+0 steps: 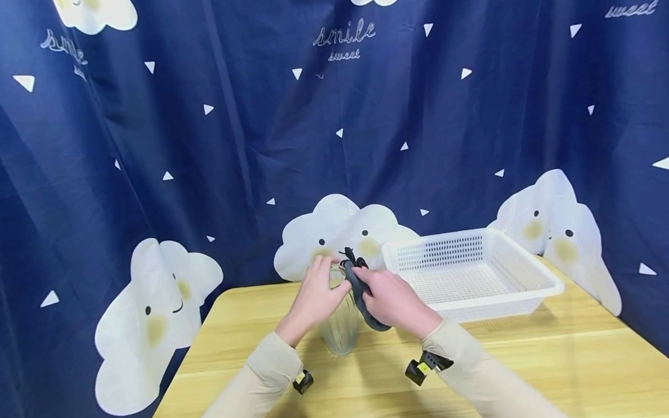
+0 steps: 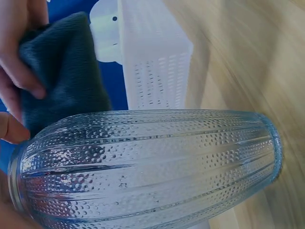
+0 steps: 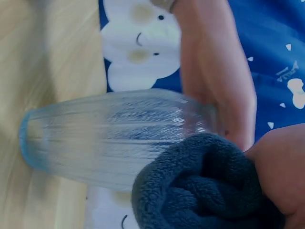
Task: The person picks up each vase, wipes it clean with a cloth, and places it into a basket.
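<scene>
A clear glass vase (image 1: 340,332) with ribs and a bumpy texture stands upright, its base at the tabletop. My left hand (image 1: 315,293) grips it round the rim. In the left wrist view the vase (image 2: 157,167) spans the frame, with fingers at its neck. My right hand (image 1: 394,298) holds a folded dark grey-blue fleecy cloth (image 1: 365,303) close against the vase's right side, near the mouth. The cloth (image 3: 190,191) overlaps the vase's upper part in the right wrist view. Small black pieces (image 1: 351,256) stick up at the cloth's top end.
A white perforated plastic basket (image 1: 495,305) sits on the wooden table (image 1: 234,348), behind and to the right of my right hand. A dark blue curtain (image 1: 244,144) with clouds and triangles hangs behind the table's far edge.
</scene>
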Demonstrator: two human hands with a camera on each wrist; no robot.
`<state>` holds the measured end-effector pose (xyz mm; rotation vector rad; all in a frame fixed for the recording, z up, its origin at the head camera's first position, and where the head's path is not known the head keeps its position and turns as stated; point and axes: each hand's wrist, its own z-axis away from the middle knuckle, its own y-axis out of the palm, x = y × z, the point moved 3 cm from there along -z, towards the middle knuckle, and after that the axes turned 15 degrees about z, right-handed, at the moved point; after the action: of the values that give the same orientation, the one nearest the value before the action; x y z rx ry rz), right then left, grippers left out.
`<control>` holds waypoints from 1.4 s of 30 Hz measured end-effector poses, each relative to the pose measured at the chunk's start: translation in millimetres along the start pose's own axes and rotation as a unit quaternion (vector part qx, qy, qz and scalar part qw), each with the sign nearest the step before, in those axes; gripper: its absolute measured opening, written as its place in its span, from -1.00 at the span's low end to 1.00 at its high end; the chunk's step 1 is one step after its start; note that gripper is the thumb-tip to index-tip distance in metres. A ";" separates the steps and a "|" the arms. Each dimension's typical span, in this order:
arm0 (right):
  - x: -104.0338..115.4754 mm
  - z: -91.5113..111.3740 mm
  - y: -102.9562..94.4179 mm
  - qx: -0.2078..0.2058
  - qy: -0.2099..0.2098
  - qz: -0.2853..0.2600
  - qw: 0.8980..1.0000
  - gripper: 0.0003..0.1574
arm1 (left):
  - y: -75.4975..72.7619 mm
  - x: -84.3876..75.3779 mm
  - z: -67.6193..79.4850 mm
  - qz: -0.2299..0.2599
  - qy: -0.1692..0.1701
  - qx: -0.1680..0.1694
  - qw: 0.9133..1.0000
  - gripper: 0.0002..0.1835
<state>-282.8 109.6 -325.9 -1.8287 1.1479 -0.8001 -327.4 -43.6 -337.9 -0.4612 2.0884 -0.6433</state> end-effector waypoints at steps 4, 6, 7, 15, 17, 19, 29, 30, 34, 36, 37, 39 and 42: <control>-4.2 4.2 19.8 0.038 0.005 -0.006 0.999 -0.44 | 0.5 0.2 -0.4 -0.011 0.008 0.001 1.000 -0.49; -7.4 7.4 32.8 0.063 0.014 -0.030 0.997 -0.40 | 0.3 1.0 -0.1 -0.017 0.008 0.004 1.000 -0.49; -8.7 9.6 40.2 0.077 0.017 -0.039 0.996 -0.38 | 0.2 1.5 0.2 -0.019 0.008 0.006 1.000 -0.48; -10.8 32.7 94.7 0.174 0.030 -0.069 0.982 -0.41 | -0.2 5.6 4.0 -0.007 -0.010 0.012 1.000 -0.44; -11.0 34.4 98.9 0.174 0.027 -0.068 0.982 -0.42 | -0.3 6.1 4.4 0.000 -0.020 0.005 1.000 -0.44; -12.0 34.2 98.6 0.173 0.028 -0.076 0.982 -0.42 | -0.2 7.0 4.5 0.004 -0.035 0.000 0.999 -0.42; -19.6 17.0 48.8 0.108 0.026 -0.077 0.991 -0.40 | -2.6 1.5 3.5 0.004 -0.038 0.000 0.999 -0.37; -19.4 13.9 40.6 0.094 0.029 -0.073 0.992 -0.41 | -3.2 0.3 2.8 0.004 -0.035 -0.001 0.999 -0.38; -16.6 3.9 9.5 0.048 0.032 -0.060 0.997 -0.41 | -4.5 -3.3 0.9 0.010 -0.029 0.002 1.000 -0.40; -13.9 0.6 -2.8 0.027 0.026 -0.058 0.998 -0.41 | -4.4 -4.2 0.7 0.012 -0.031 0.006 0.999 -0.41; -12.5 -0.7 -7.4 0.019 0.022 -0.058 0.998 -0.41 | -4.4 -4.5 0.7 0.014 -0.032 0.008 0.999 -0.41; -10.6 -2.6 -11.8 0.010 0.015 -0.063 0.998 -0.40 | -4.1 -5.2 0.6 0.016 -0.034 0.010 0.999 -0.41; -10.0 -2.8 -5.8 0.021 0.014 -0.058 0.998 -0.40 | -3.6 -6.0 0.0 0.013 -0.034 0.009 0.999 -0.41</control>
<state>-286.6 119.4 -320.4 -1.8678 1.0427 -0.9113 -323.8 -43.2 -331.9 -0.4387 2.0189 -0.6225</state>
